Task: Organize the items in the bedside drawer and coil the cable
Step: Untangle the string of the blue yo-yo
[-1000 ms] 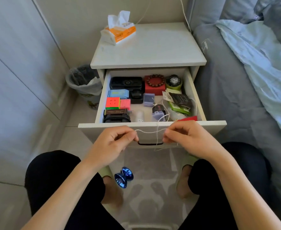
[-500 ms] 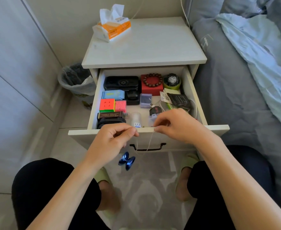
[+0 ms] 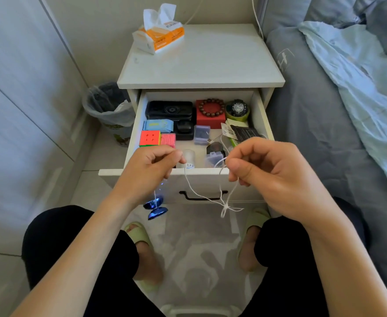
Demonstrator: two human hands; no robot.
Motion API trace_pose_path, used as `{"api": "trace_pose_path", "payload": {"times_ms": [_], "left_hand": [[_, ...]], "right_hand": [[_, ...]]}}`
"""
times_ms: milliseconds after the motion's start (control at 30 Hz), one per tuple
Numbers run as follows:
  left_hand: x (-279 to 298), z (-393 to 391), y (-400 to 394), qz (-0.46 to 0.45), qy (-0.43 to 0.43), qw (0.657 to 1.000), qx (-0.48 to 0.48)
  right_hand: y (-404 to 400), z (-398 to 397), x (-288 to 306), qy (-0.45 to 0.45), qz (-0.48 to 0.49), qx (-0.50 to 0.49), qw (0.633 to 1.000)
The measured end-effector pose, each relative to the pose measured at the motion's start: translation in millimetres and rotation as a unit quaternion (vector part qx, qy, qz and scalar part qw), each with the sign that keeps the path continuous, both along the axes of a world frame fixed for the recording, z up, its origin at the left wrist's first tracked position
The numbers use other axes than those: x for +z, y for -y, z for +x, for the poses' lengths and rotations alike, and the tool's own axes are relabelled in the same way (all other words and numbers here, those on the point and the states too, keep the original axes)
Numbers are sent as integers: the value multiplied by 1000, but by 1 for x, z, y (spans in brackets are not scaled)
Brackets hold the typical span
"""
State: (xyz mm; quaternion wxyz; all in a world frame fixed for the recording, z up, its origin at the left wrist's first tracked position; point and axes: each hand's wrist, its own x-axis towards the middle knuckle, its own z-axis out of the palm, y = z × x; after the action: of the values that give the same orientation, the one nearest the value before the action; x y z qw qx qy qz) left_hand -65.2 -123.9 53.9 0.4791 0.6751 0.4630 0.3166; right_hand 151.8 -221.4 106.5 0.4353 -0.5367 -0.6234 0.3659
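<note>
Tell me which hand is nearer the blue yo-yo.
Left. The left hand pinches the string just above the blue yo-yo dangling below it; the right hand holds the string's other end, farther to the right.

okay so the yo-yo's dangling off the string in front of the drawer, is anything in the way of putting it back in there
Nothing visible blocks the way in: the drawer is open. Both the left hand and right hand pinch the string, with the blue yo-yo hanging below. The drawer front is crowded, around the white bottle.
</note>
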Motion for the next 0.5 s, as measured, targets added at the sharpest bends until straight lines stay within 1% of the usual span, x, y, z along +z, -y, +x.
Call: {"api": "trace_pose_path", "payload": {"times_ms": [167, 200, 233, 300, 333, 367, 400, 433, 500], "left_hand": [[7, -4, 9, -5, 11, 1000, 1], [8, -4, 10, -6, 10, 1000, -1], [9, -5, 14, -5, 6, 1000, -3], [10, -5, 19, -5, -8, 1000, -18], [11, -5, 22, -4, -17, 999, -32], [12, -4, 25, -5, -26, 999, -48], [13, -3, 28, -5, -34, 997, -65], [15, -3, 31, -5, -40, 996, -82], [18, -1, 35, -11, -44, 992, -115]], "right_hand": [[14, -8, 8, 16, -77, 54, 995], [14, -8, 7, 53, -84, 59, 993], [14, -9, 5, 122, -83, 57, 987], [9, -11, -5, 259, -69, 29, 963], [6, -12, -9, 290, -57, 8, 955], [3, -14, -15, 286, -48, -10, 957], [0, -16, -19, 262, -38, -20, 964], [-2, -19, -22, 237, -34, -16, 971], [-6, -26, -25, 212, -31, 23, 976]]}}
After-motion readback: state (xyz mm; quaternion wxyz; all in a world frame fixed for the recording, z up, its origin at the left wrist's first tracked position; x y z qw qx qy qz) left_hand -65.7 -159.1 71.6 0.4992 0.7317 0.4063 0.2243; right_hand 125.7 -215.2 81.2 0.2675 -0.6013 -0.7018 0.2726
